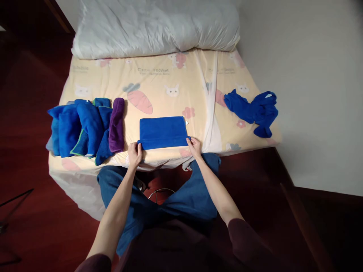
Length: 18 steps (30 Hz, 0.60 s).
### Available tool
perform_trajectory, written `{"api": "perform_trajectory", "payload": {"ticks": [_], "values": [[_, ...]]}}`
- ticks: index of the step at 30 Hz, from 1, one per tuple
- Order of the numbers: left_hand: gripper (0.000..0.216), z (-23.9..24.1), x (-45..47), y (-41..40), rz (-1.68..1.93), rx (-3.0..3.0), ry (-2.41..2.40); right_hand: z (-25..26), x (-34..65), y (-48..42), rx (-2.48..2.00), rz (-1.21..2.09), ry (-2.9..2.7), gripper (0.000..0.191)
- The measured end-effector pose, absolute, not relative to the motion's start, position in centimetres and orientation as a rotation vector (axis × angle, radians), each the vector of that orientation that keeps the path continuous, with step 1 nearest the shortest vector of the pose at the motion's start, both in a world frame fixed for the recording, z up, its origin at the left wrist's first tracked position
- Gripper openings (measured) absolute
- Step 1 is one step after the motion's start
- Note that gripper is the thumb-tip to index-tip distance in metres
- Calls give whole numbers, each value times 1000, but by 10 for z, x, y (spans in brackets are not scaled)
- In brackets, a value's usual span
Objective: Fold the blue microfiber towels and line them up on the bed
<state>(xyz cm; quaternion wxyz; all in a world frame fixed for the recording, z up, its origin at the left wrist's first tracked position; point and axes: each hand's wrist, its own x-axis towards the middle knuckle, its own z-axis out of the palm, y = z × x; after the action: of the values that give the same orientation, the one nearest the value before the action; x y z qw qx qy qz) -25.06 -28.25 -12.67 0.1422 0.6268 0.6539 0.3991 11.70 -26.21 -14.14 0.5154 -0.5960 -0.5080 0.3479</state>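
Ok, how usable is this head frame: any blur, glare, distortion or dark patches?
Head view: sharp and evenly lit on the bed sheet; the blue towel and both hands, left hand and right hand, read clearly; no glare; wide-angle bending at the edges; floor and lap fall into deep shadow.

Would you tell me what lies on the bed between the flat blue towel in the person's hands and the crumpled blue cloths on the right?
In the head view, only bare printed sheet lies between the flat blue towel and the crumpled blue cloths.
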Motion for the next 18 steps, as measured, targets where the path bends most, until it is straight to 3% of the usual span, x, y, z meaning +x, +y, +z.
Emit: {"api": "perform_trajectory", "payload": {"ticks": [18], "values": [[30,-128,-246,-283,1163,1912,1860,-141,107,-264,-1474,787,-1220,48]]}}
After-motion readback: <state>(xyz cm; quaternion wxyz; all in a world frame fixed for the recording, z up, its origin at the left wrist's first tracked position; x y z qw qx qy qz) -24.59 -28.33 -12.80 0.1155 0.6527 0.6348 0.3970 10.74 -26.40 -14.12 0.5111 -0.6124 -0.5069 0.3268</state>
